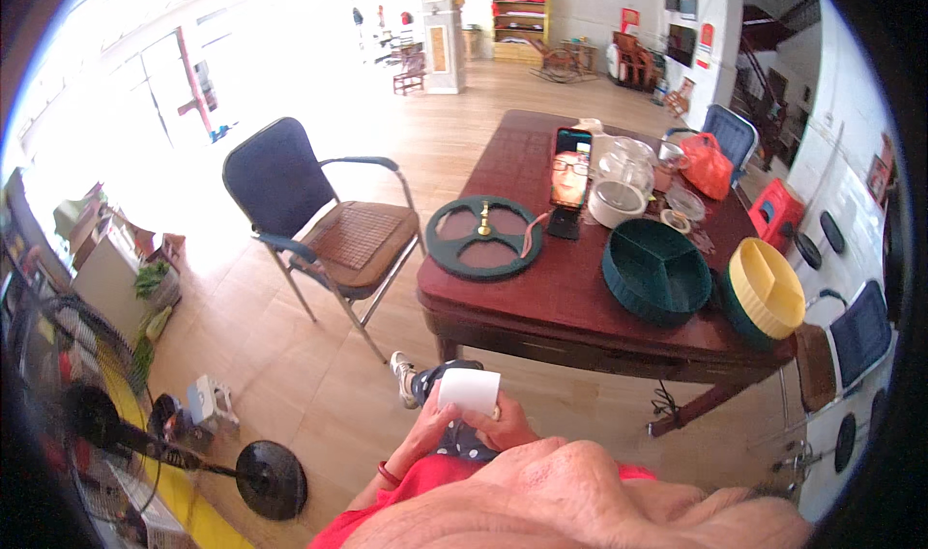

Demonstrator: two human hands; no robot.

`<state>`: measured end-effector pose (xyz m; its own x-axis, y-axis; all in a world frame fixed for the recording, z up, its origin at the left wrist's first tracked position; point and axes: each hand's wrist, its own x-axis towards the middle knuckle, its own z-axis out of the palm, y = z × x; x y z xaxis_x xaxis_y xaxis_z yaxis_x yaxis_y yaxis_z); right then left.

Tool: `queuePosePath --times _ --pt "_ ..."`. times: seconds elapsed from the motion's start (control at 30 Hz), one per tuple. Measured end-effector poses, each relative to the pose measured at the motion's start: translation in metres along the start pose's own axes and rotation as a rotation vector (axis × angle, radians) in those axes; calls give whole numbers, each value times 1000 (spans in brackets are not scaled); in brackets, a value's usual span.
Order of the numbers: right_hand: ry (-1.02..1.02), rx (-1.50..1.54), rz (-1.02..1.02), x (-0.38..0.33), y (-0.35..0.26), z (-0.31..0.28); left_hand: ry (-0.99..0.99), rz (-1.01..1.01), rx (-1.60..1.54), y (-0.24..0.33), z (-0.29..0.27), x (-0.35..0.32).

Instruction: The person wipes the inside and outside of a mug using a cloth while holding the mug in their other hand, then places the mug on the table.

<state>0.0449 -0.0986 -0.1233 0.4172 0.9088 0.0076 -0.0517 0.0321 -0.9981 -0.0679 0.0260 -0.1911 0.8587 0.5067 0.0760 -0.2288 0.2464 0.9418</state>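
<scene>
Both my hands are down over my lap, in front of the near edge of a dark red wooden table (541,303). Together they hold a small white folded piece (470,390), paper or cloth; I cannot tell which. My left hand (426,431), with a red band at the wrist, grips its lower left side. Closed around its lower right side is my right hand (505,423). Bare skin at the bottom edge hides my forearms. One foot in a light shoe (404,376) shows just beyond my hands.
On the table lie a round green lid with a gold knob (483,238), an upright phone (570,168), a green divided tray (656,272), a yellow one (767,287), glass jars and an orange bag. A blue chair (319,220) stands left; a floor fan (97,423) is nearer.
</scene>
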Motion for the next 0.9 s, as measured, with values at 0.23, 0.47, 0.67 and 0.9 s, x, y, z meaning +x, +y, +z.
queuePosePath --times 0.23,0.47,0.67,0.9 --pt "-52 239 73 -6 0 -2 7 38 153 33 16 -4" --pt "-92 9 -98 -7 12 4 84 68 -50 38 25 -7" --pt "-97 -96 -190 -2 42 1 137 -18 -90 30 24 -5" --pt "-85 5 43 -17 38 -9 121 53 -40 38 35 -12"
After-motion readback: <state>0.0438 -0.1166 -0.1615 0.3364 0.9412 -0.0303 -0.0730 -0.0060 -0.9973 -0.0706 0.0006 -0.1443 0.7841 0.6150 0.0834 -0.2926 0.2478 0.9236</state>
